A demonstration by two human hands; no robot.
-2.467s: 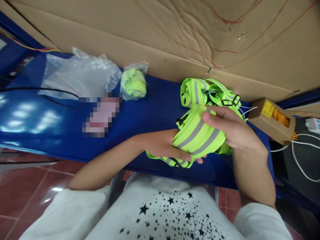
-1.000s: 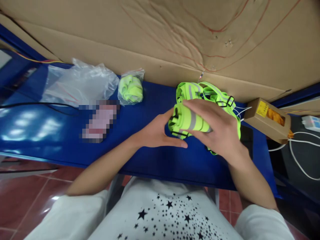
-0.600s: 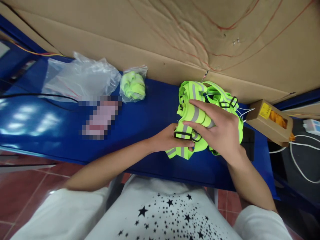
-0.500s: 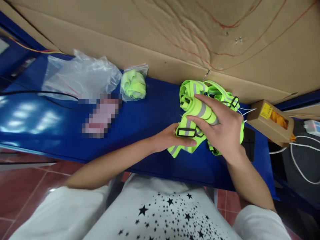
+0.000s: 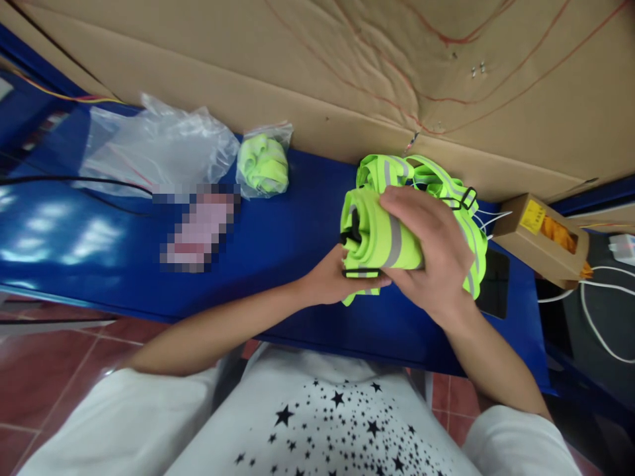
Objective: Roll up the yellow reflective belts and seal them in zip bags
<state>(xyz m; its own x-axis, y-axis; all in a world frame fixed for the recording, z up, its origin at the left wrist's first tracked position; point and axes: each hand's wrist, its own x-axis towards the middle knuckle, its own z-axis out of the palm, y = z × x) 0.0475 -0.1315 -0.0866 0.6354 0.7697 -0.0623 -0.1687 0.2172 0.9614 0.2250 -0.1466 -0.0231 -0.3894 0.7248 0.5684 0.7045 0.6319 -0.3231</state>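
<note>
A neon-yellow reflective strap [image 5: 380, 228] with grey stripes is wound into a thick roll in front of me. My right hand [image 5: 434, 251] is wrapped round the roll from the right side. Below it, my left hand [image 5: 337, 277] pinches the loose tail of the strap at a black buckle [image 5: 362, 272]. Black plastic pieces show inside the roll's left end. Behind the roll lies a heap of more reflective straps [image 5: 441, 178], partly hidden by my right hand.
A clear bag with a rolled neon strap [image 5: 265, 162] stands against the cardboard wall [image 5: 307, 99]. Left of it are crumpled plastic bags [image 5: 163, 145] and a blurred pinkish item [image 5: 201, 231]. A dark phone-like slab [image 5: 491, 284], a cardboard box [image 5: 540, 238] and white cables [image 5: 590, 317] lie on the right.
The roll has moved left and down toward my left hand and turned its end more to view. Less of the loose tail hangs out now.
</note>
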